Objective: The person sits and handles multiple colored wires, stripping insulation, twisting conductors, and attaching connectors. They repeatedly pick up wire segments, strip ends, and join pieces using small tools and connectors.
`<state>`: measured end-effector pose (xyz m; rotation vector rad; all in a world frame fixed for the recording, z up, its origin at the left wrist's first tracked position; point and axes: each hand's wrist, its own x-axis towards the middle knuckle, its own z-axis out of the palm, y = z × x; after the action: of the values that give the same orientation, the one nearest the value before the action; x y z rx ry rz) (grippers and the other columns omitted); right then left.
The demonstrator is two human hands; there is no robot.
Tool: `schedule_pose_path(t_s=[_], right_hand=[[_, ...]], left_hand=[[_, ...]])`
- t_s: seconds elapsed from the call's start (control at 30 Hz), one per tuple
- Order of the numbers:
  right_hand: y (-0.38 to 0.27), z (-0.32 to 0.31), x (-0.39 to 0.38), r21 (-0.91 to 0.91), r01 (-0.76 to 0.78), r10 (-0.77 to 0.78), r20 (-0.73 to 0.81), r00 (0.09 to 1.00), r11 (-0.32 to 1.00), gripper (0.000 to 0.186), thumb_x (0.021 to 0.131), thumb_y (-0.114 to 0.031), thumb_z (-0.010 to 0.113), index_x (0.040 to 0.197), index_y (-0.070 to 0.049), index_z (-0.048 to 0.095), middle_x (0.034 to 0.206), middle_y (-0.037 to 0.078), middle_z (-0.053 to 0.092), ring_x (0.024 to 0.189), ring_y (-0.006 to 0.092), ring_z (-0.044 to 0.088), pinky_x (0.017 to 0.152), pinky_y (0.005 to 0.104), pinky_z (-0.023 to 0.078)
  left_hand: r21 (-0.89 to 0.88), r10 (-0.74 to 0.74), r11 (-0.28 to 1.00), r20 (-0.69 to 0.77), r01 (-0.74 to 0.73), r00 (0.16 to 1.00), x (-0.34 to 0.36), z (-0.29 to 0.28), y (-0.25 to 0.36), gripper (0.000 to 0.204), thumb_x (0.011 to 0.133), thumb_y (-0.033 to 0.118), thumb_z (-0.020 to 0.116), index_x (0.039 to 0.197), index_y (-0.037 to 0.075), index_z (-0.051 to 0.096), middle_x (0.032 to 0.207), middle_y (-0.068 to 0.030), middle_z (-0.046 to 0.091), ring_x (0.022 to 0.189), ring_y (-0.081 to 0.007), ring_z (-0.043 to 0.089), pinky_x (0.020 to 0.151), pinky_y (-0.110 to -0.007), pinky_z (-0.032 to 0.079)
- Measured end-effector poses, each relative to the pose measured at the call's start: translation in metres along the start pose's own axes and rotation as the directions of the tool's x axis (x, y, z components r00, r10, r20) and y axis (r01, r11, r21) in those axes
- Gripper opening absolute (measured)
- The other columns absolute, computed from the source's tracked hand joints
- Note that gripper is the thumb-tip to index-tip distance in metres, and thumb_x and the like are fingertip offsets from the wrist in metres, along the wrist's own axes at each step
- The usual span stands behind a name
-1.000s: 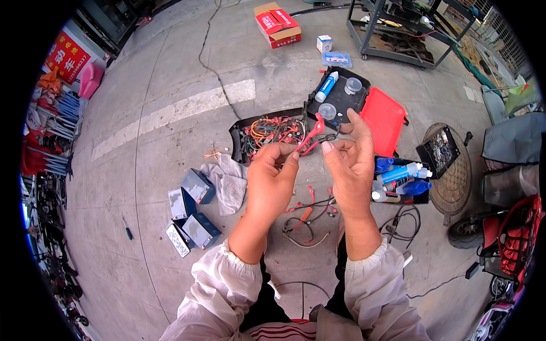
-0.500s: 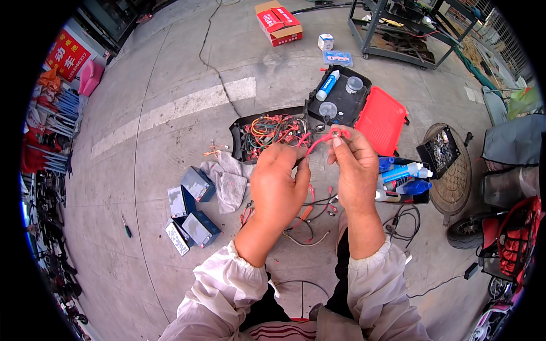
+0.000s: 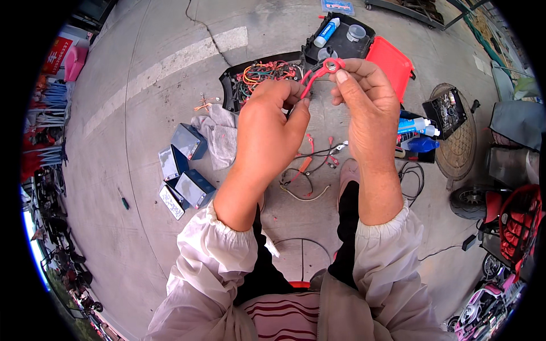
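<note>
Between my two hands is a short red wire (image 3: 309,84) with a ring terminal (image 3: 331,66) in a red sleeve at its end. My left hand (image 3: 266,131), back up, pinches the wire; its fingertips are partly hidden. Thumb and index finger of my right hand (image 3: 371,111) grip the ring end, with the other fingers curled behind. Beyond my left hand lies a black tray (image 3: 228,95) heaped with coloured wires. Loose red and black leads (image 3: 307,165) lie on the ground between my feet, below the hands.
Dark blue block batteries (image 3: 195,187) and a grey cloth (image 3: 219,136) lie left. An opened black case (image 3: 344,51) with a red lid (image 3: 392,65) stands beyond my right hand. Blue-white tubes (image 3: 414,125) and a small black parts box (image 3: 446,113) are right. A screwdriver (image 3: 123,199) lies far left.
The view has tilted, so the ground things sit higher in the picture. Both hands have come up nearer to me with the red wire, the ring end now larger in view.
</note>
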<state>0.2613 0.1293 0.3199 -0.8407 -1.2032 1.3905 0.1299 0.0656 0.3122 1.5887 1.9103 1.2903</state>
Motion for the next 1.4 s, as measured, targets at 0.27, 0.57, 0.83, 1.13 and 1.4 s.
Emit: schedule_pose_path(t_s=[0.27,0.57,0.83,1.13,1.4], right_hand=[[0.045,-0.044,-0.008,0.053,-0.200,0.207,-0.247,0.947,0.978,0.016,0.094,-0.014,0.056,0.100,-0.002,0.064,0.083,0.004,0.065,0.068,0.0079,0.055,0.060,0.0238,0.044],[0.293,-0.171,-0.084,-0.860,-0.295,0.695,0.091,0.713,0.416,0.033,0.088,-0.009,0.057,0.120,-0.004,0.060,0.104,0.018,0.066,0.092,0.0310,0.065,0.082,0.0366,0.051],[0.369,-0.164,-0.101,-0.966,0.056,0.736,0.228,0.637,0.251,0.044,0.082,-0.001,0.051,0.126,-0.007,0.048,0.109,0.020,0.058,0.105,0.0367,0.060,0.084,0.0461,0.051],[0.371,-0.162,-0.087,-0.912,0.351,0.606,0.404,0.685,0.211,0.019,0.079,-0.005,0.056,0.098,-0.009,0.054,0.083,0.010,0.064,0.078,0.0302,0.067,0.061,0.0418,0.054],[0.336,-0.140,-0.064,-0.792,0.518,0.189,0.590,0.785,0.323,0.018,0.075,-0.010,0.060,0.092,-0.014,0.053,0.072,0.003,0.057,0.068,0.0231,0.063,0.054,0.0367,0.051]], left_hand=[[-0.268,-0.324,0.828,0.488,0.493,0.810,-0.012,-0.005,-0.059,0.012,0.092,0.008,0.061,0.099,-0.001,0.065,0.084,0.0006,0.066,0.076,-0.0046,0.055,0.067,-0.020,0.043],[0.187,-0.287,0.877,0.943,0.443,0.169,-0.189,0.066,-0.278,0.017,0.089,0.015,0.062,0.101,0.004,0.067,0.078,-0.0050,0.065,0.072,-0.0120,0.061,0.068,-0.028,0.048],[0.132,-0.062,0.962,0.958,0.240,-0.279,-0.204,0.117,-0.294,0.030,0.086,0.027,0.063,0.112,0.013,0.068,0.104,-0.0084,0.070,0.094,-0.0285,0.065,0.084,-0.035,0.049],[0.262,-0.540,0.798,0.711,0.542,0.451,-0.149,0.126,-0.318,0.042,0.086,0.018,0.063,0.127,0.009,0.057,0.116,-0.0191,0.060,0.095,-0.0296,0.064,0.082,-0.036,0.051],[-0.046,-0.425,-0.025,0.904,0.999,0.030,-0.114,0.106,-0.299,0.050,0.103,0.040,0.036,0.136,0.003,0.045,0.110,-0.0186,0.063,0.092,-0.0208,0.064,0.080,-0.034,0.053]])
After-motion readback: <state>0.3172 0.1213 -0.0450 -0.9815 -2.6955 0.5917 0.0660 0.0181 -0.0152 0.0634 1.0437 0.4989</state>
